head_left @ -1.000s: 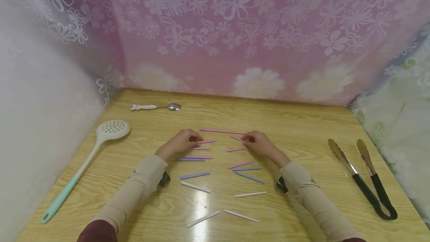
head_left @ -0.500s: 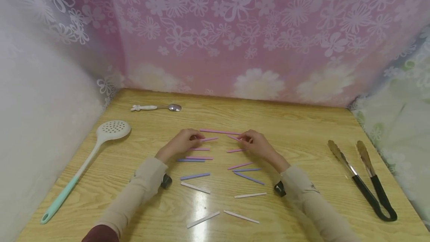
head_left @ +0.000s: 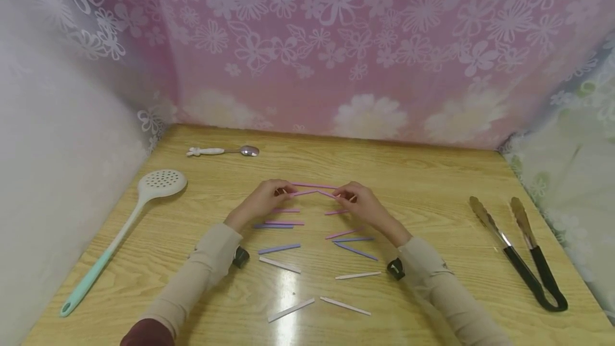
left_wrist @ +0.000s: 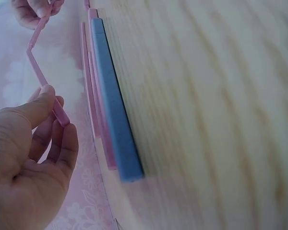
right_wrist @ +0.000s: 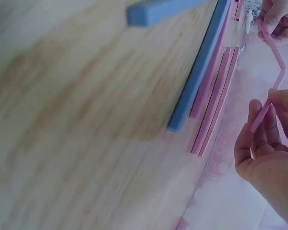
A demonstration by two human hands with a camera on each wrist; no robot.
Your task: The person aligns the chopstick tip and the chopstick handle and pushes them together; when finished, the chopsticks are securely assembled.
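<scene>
My left hand (head_left: 263, 199) pinches a short pink stick (head_left: 305, 193) between thumb and fingers, raised above the table in the left wrist view. Another pink stick (right_wrist: 262, 115) is pinched by my right hand (head_left: 363, 205). The inner ends of these two sticks meet, or nearly so, in a shallow peak between the hands; whether they are joined I cannot tell. Just beyond lies a longer pink stick (head_left: 314, 185), its ends partly hidden by my fingers. Nearer me, more pink sticks (head_left: 288, 223) and blue sticks (head_left: 280, 249) lie in two loose columns.
Several white sticks (head_left: 291, 309) lie nearest me on the wooden table (head_left: 423, 175). A slotted skimmer (head_left: 162, 183) with a green handle is at left, a spoon (head_left: 211, 151) at the back left. Spread tongs (head_left: 519, 252) lie at right. A pink flowered cloth (head_left: 307, 52) hangs behind.
Both hands have moved inward and slightly away from me. The two held pink sticks, apart at first, now come together at their inner ends. The sticks on the table have stayed put.
</scene>
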